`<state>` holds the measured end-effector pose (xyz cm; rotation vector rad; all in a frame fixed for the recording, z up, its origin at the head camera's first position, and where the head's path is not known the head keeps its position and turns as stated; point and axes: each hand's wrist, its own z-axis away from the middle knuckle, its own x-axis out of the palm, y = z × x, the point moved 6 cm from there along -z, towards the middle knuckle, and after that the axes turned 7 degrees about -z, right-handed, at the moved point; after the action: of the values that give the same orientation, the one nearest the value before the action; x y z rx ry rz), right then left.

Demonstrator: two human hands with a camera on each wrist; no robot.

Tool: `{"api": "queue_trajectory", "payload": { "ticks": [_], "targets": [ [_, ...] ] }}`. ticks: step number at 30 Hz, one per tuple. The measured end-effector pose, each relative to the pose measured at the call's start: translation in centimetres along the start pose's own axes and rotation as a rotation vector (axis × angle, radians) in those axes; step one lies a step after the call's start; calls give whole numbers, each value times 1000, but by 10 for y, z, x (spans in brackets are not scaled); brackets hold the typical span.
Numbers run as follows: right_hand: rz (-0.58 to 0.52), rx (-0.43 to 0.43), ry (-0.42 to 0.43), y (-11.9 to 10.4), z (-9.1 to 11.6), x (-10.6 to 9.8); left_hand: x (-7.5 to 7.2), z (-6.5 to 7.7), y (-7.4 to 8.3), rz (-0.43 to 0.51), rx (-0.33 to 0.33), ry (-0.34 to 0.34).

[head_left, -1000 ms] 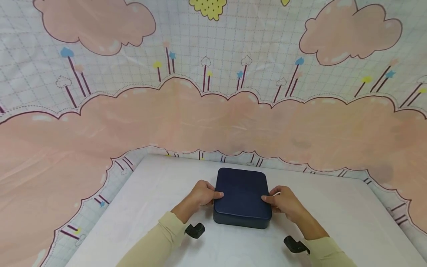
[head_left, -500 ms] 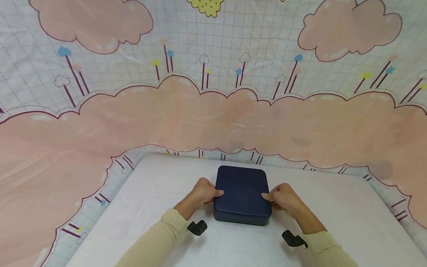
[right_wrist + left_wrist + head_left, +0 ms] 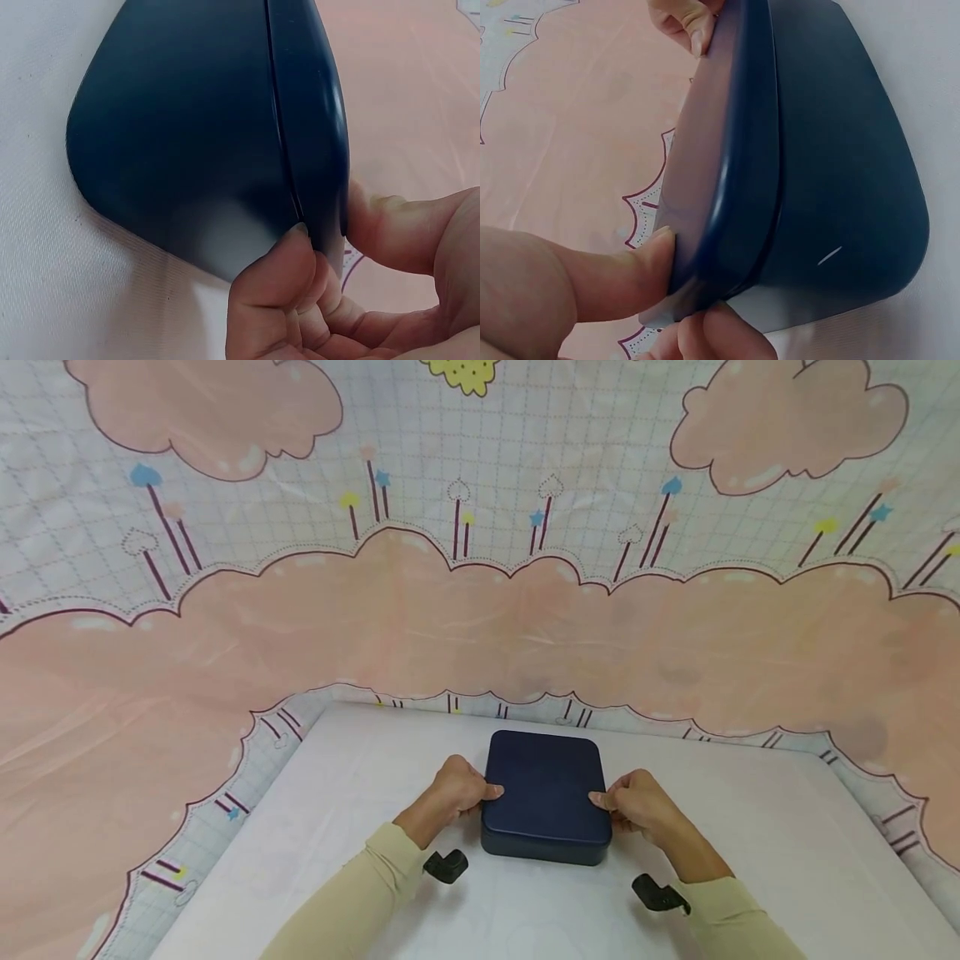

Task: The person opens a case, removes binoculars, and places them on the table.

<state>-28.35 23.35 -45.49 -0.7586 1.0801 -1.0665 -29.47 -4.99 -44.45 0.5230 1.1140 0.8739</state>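
A dark navy box with rounded corners [image 3: 546, 789] sits on the white table, its lid on. In the left wrist view a thin seam runs between the lid [image 3: 742, 150] and the deeper base [image 3: 840, 165]. My left hand [image 3: 456, 787] pinches the lid's left side, thumb on top and curled fingers under the lid's edge. On the opposite side my right hand [image 3: 641, 803] pinches the lid the same way. A fingertip [image 3: 298, 229] of that hand lies right at the seam in the right wrist view. The box's inside is hidden.
The white tabletop [image 3: 525, 910] spreads around the box. Behind it hangs a cloth [image 3: 480, 627] printed with peach clouds. Black wrist cameras [image 3: 446, 866] stick out from both cream sleeves [image 3: 352, 893], low over the table.
My right fingers have drawn in closer against the box's side and the wrist has shifted slightly. The head view has tilted a little. Box and lid look the same.
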Motion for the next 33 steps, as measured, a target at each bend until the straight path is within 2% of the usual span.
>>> {"api": "queue_trajectory", "payload": {
  "ticks": [13, 19, 22, 33],
  "targets": [
    [-20, -23, 17, -3, 5, 2, 1, -2, -2, 32, 10, -6],
    [-39, -38, 11, -17, 6, -4, -7, -2, 5, 49, 59, -8],
    [-44, -52, 2, -22, 7, -5, -10, -1, 6, 44, 61, -13],
    [-56, -67, 5, -27, 11, -6, -20, 3, 12, 52, 95, -24]
  ]
}}
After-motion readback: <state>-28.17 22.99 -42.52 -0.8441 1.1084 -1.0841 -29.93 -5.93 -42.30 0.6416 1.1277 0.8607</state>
